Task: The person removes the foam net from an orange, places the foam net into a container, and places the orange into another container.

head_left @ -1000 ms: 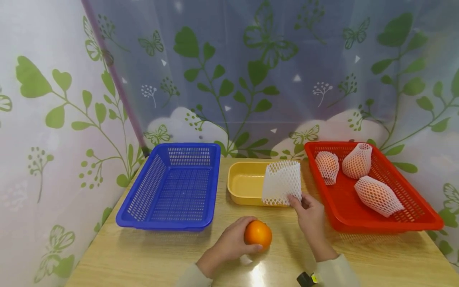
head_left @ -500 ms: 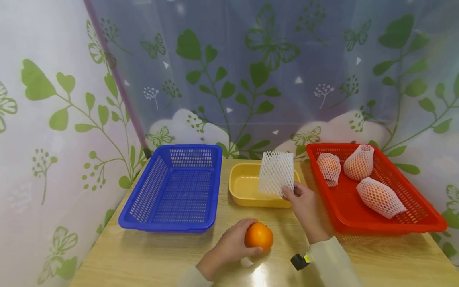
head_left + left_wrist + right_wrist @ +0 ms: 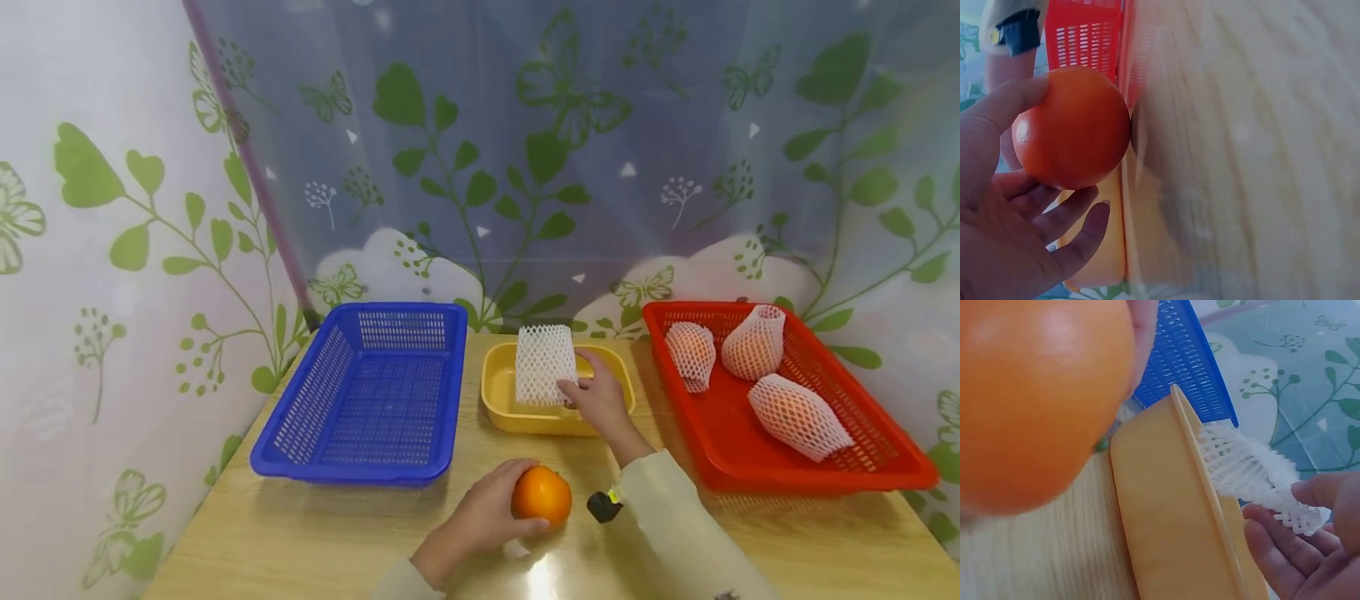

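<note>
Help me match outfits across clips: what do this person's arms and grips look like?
Pale off-white fabric sleeves are on both arms. The left grip and right grip wear no gloves. A small black blocky device with a yellow-green patch sits at the right cuff; a dark mark shows on that sleeve at the head view's bottom edge.

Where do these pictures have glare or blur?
Head view: white glare on the table, just below the orange fruit; left wrist view: dim, wood grain smeared, small highlight on the fruit; right wrist view: fruit looms large and soft-edged, with a pale sheen.
</note>
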`<control>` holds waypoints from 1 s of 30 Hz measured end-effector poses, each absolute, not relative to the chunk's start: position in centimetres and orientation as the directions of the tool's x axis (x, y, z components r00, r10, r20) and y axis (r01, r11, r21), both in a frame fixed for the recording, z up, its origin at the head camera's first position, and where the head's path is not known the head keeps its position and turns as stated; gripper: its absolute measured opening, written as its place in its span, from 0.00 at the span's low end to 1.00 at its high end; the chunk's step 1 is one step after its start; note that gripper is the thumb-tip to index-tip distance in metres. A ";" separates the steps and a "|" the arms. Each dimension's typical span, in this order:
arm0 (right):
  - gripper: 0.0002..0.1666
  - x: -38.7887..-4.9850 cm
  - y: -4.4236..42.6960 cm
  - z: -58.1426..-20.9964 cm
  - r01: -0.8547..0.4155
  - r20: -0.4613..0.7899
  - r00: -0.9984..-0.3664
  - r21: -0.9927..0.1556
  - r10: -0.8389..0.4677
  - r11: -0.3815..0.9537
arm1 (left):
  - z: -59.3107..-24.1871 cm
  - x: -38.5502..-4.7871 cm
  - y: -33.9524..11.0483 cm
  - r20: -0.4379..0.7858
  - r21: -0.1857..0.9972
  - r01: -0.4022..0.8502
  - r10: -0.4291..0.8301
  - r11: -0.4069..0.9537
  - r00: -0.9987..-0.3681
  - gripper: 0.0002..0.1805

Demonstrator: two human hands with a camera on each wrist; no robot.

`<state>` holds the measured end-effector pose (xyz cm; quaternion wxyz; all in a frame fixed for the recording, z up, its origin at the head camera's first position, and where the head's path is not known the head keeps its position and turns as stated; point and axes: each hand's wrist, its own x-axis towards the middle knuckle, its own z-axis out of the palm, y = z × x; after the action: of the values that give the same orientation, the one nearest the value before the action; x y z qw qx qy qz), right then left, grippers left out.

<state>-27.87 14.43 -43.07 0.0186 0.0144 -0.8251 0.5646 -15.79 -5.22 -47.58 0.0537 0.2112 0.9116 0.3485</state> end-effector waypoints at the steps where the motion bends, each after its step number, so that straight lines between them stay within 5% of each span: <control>1: 0.40 -28.1 14.2 -43.1 -0.039 0.037 -0.999 -0.929 -0.012 0.367 | -47.7 -15.8 -5.2 0.053 0.656 0.349 0.420 0.670 -0.906 0.42; 12: 0.43 -29.7 12.6 -43.7 -0.041 -0.047 -0.987 -0.855 -0.155 0.517 | -47.9 -15.5 -5.3 0.074 0.644 0.370 0.426 0.670 -0.902 0.41; 24: 0.39 -29.5 11.6 -43.5 -0.223 -0.006 -0.959 -0.596 -0.282 0.771 | -47.9 -15.4 -5.3 0.080 0.651 0.372 0.428 0.662 -0.900 0.40; 30: 0.36 -29.6 11.1 -43.5 -0.229 -0.092 -0.942 -0.525 -0.322 0.820 | -47.9 -15.3 -5.3 0.085 0.646 0.378 0.429 0.664 -0.899 0.40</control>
<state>-29.58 11.14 -43.53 -0.0886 0.1449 -0.9498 0.2628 -15.32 -5.30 -47.91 0.0370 0.2214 0.9113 0.3453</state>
